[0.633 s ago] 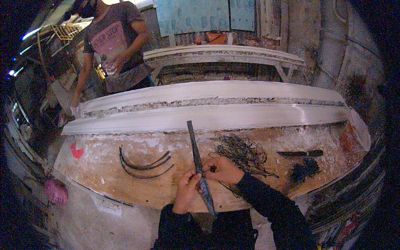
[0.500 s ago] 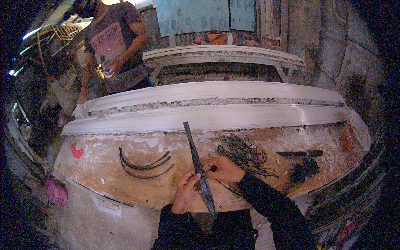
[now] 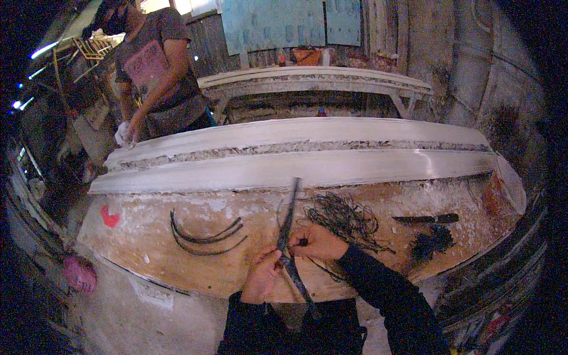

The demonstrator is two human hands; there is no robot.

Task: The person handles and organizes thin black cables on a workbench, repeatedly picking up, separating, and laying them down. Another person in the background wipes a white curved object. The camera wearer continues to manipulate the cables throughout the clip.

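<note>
My left hand [image 3: 262,273] pinches a long dark flat strip [image 3: 289,216] at its middle, above the near edge of the wooden board. The strip bends there; its far half points up toward the white planks and its near half slants down to the right. My right hand [image 3: 324,241] is closed beside that point, with a small dark wad, seemingly cord, in its fingers. Just beyond the right hand lies a loose tangle of black cord [image 3: 343,219]. Whether the strip is one piece or two joined pieces is unclear.
On the board [image 3: 142,236] lie curved black strips [image 3: 207,236], a dark knife [image 3: 426,218], a black cord bundle [image 3: 432,242] and a red scrap [image 3: 109,216]. Long white planks [image 3: 284,168] run behind. A co-worker [image 3: 157,65] stands far left, hands at the planks' end.
The strip's far end has swung right and its near end slightly right, so it now bends at the middle. My hands stay nearly in place. The co-worker's raised hand has lowered to the planks.
</note>
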